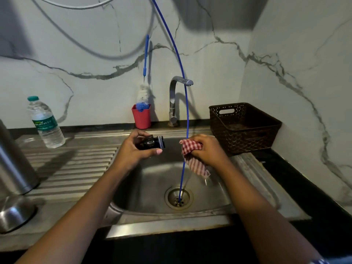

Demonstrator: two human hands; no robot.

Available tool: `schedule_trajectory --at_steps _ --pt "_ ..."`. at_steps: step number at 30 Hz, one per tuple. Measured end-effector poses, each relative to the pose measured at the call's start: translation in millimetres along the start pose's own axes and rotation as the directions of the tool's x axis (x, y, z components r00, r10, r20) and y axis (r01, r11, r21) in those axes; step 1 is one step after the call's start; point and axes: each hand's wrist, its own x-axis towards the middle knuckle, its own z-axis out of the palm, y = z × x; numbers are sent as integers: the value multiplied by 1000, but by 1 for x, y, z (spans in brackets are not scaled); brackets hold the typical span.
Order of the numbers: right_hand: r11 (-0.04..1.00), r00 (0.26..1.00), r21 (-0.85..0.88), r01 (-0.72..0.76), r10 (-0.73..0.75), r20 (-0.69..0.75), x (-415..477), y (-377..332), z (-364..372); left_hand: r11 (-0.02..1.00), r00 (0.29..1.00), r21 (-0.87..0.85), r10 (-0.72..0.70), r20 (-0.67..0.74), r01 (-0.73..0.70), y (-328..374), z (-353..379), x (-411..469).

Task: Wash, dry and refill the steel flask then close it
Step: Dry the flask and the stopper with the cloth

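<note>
Both hands are over the steel sink (144, 189). The left hand (133, 147) grips a dark flask lid (152, 142) on its side, fingers curled over the top and thumb beneath; the end of the lid that points right carries a blue ring. The right hand (207, 149) is clenched round a red-and-white checked cloth (192, 155), whose loose end hangs down into the basin. Lid and cloth are near each other but apart.

The steel flask (15, 164) stands upright at the far left on the ribbed drainboard (76, 168), well away from the hands and cut off by the frame edge, so its mouth is out of sight. In front of it lies a rounded steel piece (13, 212) — possibly a cup or bowl, though the blur there makes it hard to tell.

A thin blue tube (185, 121) drops from above, passes between the hands and ends at the drain (178, 198). At the back of the surface stand a clear plastic water bottle (45, 124) with a green cap, a red cup (142, 118) holding a bottle brush (142, 96) with a blue handle, and a chrome faucet (174, 100). A dark brown perforated basket (243, 128) sits just right of the sink, against the marble-patterned wall (285, 54).
</note>
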Motion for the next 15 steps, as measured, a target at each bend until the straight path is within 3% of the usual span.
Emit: schedule_trajectory --at_steps 2,5,9,12,15 --pt "999 996 5 -50 50 -79 1 2 1 982 992 184 -67 105 47 10 -2 3" --pt "997 986 26 -72 76 -151 0 3 1 822 957 566 -213 195 67 17 4 8" --pt "994 983 42 -98 104 -154 0 3 3 866 991 484 -124 -42 128 16 7 19" --pt "994 984 41 -103 107 -140 0 0 6 770 960 620 -265 93 152 15 14 14" --pt "991 984 46 -123 127 -123 -1 -1 7 801 974 569 -225 -6 188 9 15 12"
